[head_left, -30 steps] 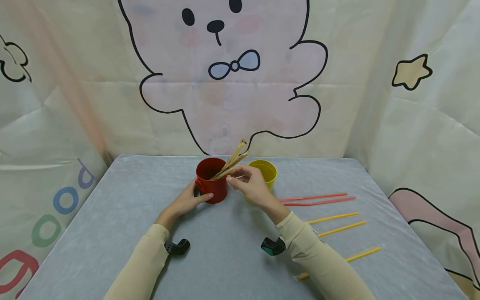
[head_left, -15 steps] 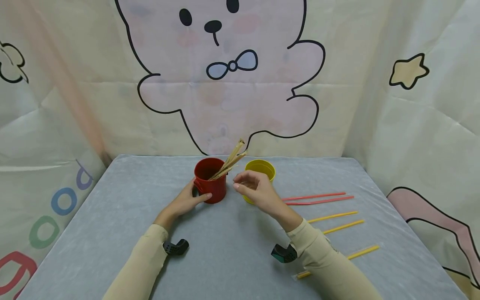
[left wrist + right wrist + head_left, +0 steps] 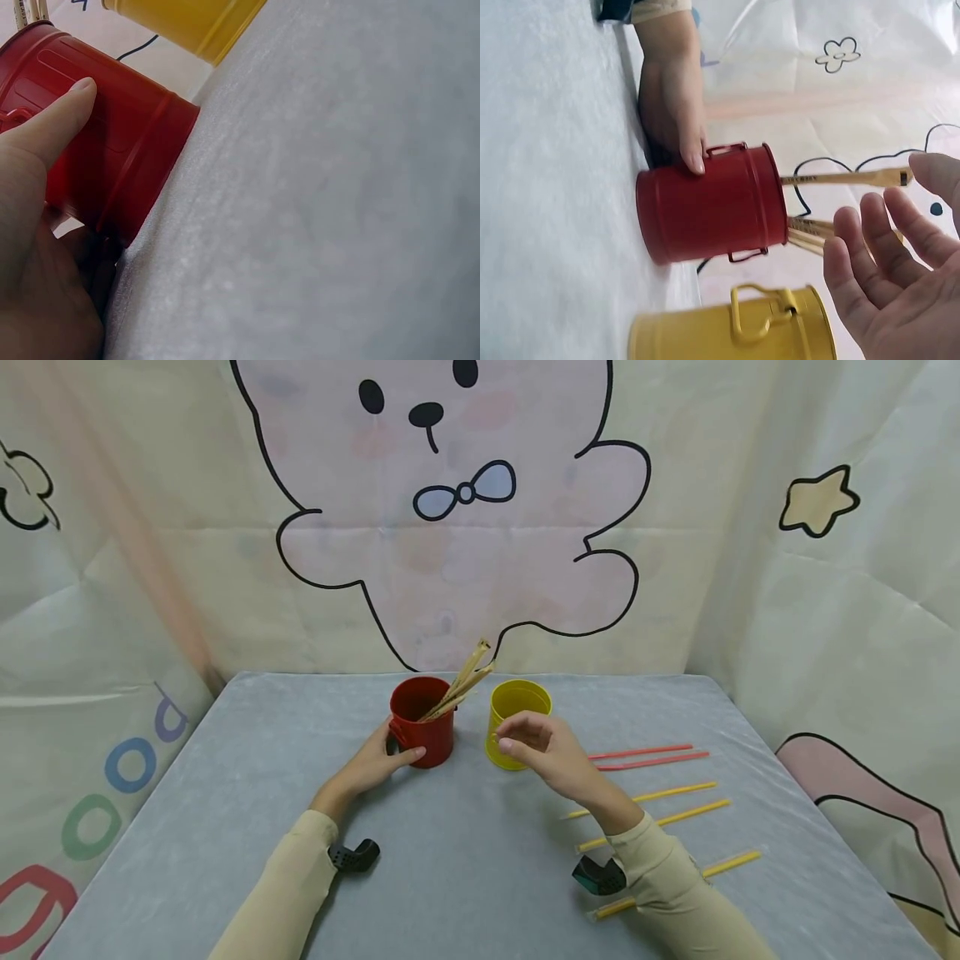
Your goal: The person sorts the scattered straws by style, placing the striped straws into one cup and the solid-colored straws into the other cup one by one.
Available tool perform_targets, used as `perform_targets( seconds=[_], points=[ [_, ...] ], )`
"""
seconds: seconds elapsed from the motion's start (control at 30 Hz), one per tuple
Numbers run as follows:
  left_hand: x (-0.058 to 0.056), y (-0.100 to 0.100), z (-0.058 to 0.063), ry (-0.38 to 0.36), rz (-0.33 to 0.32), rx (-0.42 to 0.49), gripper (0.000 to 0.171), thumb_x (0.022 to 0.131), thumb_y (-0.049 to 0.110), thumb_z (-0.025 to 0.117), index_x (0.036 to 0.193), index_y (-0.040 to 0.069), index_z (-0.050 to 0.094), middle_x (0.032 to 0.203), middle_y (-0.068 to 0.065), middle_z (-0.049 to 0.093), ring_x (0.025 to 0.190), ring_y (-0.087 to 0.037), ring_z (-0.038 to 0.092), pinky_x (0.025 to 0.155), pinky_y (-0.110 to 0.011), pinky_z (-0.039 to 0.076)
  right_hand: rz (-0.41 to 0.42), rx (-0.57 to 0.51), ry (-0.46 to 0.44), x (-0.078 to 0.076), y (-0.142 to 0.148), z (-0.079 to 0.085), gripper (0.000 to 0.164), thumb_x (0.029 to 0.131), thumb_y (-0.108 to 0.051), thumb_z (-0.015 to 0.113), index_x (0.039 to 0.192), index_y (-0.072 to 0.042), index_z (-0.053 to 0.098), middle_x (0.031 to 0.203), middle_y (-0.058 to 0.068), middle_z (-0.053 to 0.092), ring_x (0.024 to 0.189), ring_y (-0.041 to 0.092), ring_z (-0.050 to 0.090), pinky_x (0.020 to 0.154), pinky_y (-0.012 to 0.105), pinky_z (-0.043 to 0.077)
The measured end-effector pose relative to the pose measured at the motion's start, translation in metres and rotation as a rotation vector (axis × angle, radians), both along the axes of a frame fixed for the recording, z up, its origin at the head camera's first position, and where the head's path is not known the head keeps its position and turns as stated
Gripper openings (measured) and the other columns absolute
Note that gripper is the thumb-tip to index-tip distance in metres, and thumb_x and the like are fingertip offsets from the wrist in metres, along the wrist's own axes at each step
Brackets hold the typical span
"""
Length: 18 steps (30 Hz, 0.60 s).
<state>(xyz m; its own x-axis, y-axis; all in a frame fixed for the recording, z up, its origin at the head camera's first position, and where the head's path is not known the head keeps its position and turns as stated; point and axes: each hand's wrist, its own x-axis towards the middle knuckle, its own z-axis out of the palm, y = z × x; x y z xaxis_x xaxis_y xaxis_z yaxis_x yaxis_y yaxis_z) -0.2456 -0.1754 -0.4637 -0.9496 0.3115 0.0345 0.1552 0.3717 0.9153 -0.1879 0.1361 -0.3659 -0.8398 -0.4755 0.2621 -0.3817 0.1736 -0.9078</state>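
A red pail (image 3: 423,745) with small wire side handles stands on the table. My left hand (image 3: 367,762) grips its side, the thumb lying along the wall in the left wrist view. Several pale wooden sticks (image 3: 465,683) with dark printed marks lean out of its right side, well seen in the right wrist view. To the right stands a yellow pail (image 3: 705,330), upright. In front of its right part is my right hand (image 3: 551,757), holding nothing, with fingers loosely bent and apart. The lower right of the yellow pail is hidden behind it in the head view.
Two thin red sticks (image 3: 652,762) and three yellow ones (image 3: 690,815) lie on the right of the grey cloth-covered table (image 3: 450,877). The nearest yellow stick (image 3: 731,864) seems to have a clear wrapper. A printed curtain (image 3: 225,610) hangs behind the table.
My right hand has moved away from the wooden sticks, rightward and slightly toward me, past the yellow pail's front. The left hand and red pail have stayed put.
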Motion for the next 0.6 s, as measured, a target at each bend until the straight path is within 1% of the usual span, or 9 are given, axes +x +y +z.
perform_targets(
  seconds=[0.03, 0.1, 0.17, 0.2, 0.23, 0.37, 0.47, 0.6],
  points=[
    [0.000, 0.000, 0.000, 0.001, 0.002, -0.006, 0.075, 0.093, 0.039, 0.072, 0.155, 0.019, 0.033, 0.161, -0.006, 0.039, 0.152, -0.031, 0.027, 0.124, -0.065, 0.019, 0.007, 0.001, 0.007, 0.000, 0.003, 0.000, 0.022, 0.099, -0.010, 0.063, 0.114, 0.006, 0.064, 0.112, 0.017, 0.068, 0.100, 0.020, 0.069, 0.091, 0.022, 0.057],
    [0.000, 0.000, 0.001, 0.003, 0.002, -0.018, 0.076, 0.093, 0.041, 0.071, 0.154, 0.020, 0.033, 0.160, -0.005, 0.039, 0.152, -0.031, 0.028, 0.123, -0.065, 0.020, 0.024, 0.005, 0.019, 0.001, 0.009, -0.001, 0.023, 0.099, -0.010, 0.063, 0.115, 0.007, 0.063, 0.112, 0.016, 0.068, 0.099, 0.012, 0.068, 0.090, 0.022, 0.057],
    [0.000, 0.000, 0.001, 0.002, 0.007, -0.022, 0.075, 0.092, 0.042, 0.072, 0.153, 0.021, 0.034, 0.159, -0.005, 0.040, 0.151, -0.030, 0.029, 0.124, -0.064, 0.021, 0.043, 0.002, 0.021, 0.001, 0.014, -0.001, 0.026, 0.099, -0.009, 0.063, 0.116, 0.011, 0.062, 0.112, 0.014, 0.068, 0.098, 0.009, 0.068, 0.089, 0.021, 0.057],
    [0.000, 0.000, 0.001, 0.002, 0.009, -0.024, 0.075, 0.092, 0.042, 0.072, 0.153, 0.021, 0.035, 0.159, -0.004, 0.040, 0.151, -0.030, 0.029, 0.124, -0.064, 0.021, 0.048, 0.004, 0.020, 0.002, 0.017, -0.002, 0.026, 0.099, -0.009, 0.063, 0.116, 0.011, 0.062, 0.112, 0.011, 0.068, 0.097, 0.008, 0.067, 0.089, 0.021, 0.057],
    [0.000, 0.000, 0.000, 0.002, 0.009, -0.025, 0.075, 0.092, 0.042, 0.072, 0.153, 0.021, 0.035, 0.159, -0.004, 0.040, 0.151, -0.029, 0.030, 0.124, -0.063, 0.021, 0.056, 0.004, 0.017, 0.002, 0.019, -0.002, 0.027, 0.100, -0.009, 0.062, 0.117, 0.012, 0.061, 0.112, 0.010, 0.068, 0.096, 0.008, 0.067, 0.088, 0.021, 0.057],
    [-0.001, 0.000, -0.001, 0.003, 0.008, -0.024, 0.074, 0.092, 0.041, 0.072, 0.153, 0.021, 0.034, 0.159, -0.004, 0.040, 0.151, -0.029, 0.029, 0.124, -0.063, 0.020, 0.078, 0.022, 0.013, 0.003, 0.024, -0.005, 0.023, 0.099, -0.009, 0.063, 0.117, 0.006, 0.064, 0.111, 0.004, 0.068, 0.096, 0.008, 0.067, 0.087, 0.021, 0.057],
    [-0.001, 0.000, -0.001, 0.006, 0.003, -0.016, 0.074, 0.093, 0.039, 0.072, 0.154, 0.019, 0.034, 0.160, -0.006, 0.039, 0.152, -0.031, 0.028, 0.124, -0.063, 0.019, 0.090, 0.036, 0.021, 0.002, 0.026, -0.007, 0.022, 0.099, -0.009, 0.063, 0.117, 0.003, 0.064, 0.112, 0.005, 0.068, 0.098, 0.013, 0.068, 0.088, 0.022, 0.057],
    [-0.001, 0.000, 0.000, 0.011, -0.006, 0.005, 0.073, 0.094, 0.036, 0.072, 0.154, 0.018, 0.034, 0.161, -0.008, 0.038, 0.154, -0.032, 0.025, 0.125, -0.064, 0.016, 0.098, 0.044, 0.020, 0.001, 0.029, -0.005, 0.027, 0.100, -0.010, 0.063, 0.119, 0.009, 0.062, 0.113, 0.006, 0.068, 0.101, 0.012, 0.068, 0.089, 0.021, 0.057]
  ],
)
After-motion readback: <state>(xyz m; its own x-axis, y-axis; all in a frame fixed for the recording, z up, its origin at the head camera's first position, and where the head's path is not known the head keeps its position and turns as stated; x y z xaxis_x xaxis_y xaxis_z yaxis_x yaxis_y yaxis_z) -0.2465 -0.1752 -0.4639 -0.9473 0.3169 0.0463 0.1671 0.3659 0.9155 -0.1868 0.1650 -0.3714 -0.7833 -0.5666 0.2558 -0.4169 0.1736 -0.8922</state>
